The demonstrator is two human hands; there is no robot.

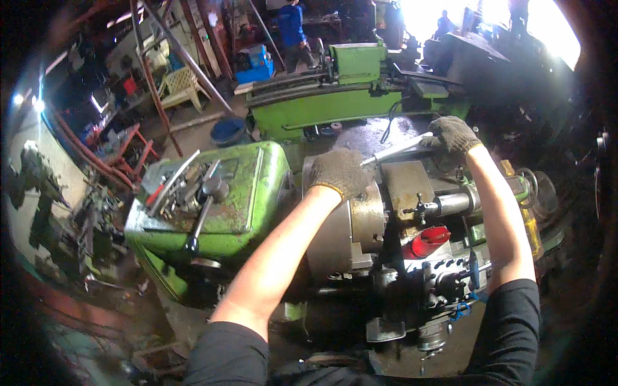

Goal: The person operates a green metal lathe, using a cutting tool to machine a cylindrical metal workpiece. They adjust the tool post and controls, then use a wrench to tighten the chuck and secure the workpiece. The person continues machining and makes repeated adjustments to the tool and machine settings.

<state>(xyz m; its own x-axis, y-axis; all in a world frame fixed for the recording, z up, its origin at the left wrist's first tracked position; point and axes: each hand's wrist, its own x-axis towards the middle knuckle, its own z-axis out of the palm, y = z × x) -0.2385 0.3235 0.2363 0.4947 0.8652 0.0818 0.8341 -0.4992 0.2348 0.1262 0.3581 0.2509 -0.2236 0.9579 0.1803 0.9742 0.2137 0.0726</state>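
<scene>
Both my hands wear dark knitted work gloves. A straight silvery metal bar (398, 148) slants between them above a lathe's large round chuck (368, 222). My right hand (453, 134) is closed round the bar's far right end. At the other end, my left hand (337, 172) is closed over the bar at the top of the chuck; its fingertips and whatever the bar fits into are hidden. Right of the chuck are the tool post (445, 282) and the tailstock quill (454, 203). A red container (427, 243) sits between these two.
The green lathe headstock (222, 186) at left carries loose tools and a lever with a round knob (215, 188). Behind stands another green lathe (328, 110), with a blue tub (229, 131) before it. A person in blue (291, 27) is farther back, near a pale plastic chair (183, 87).
</scene>
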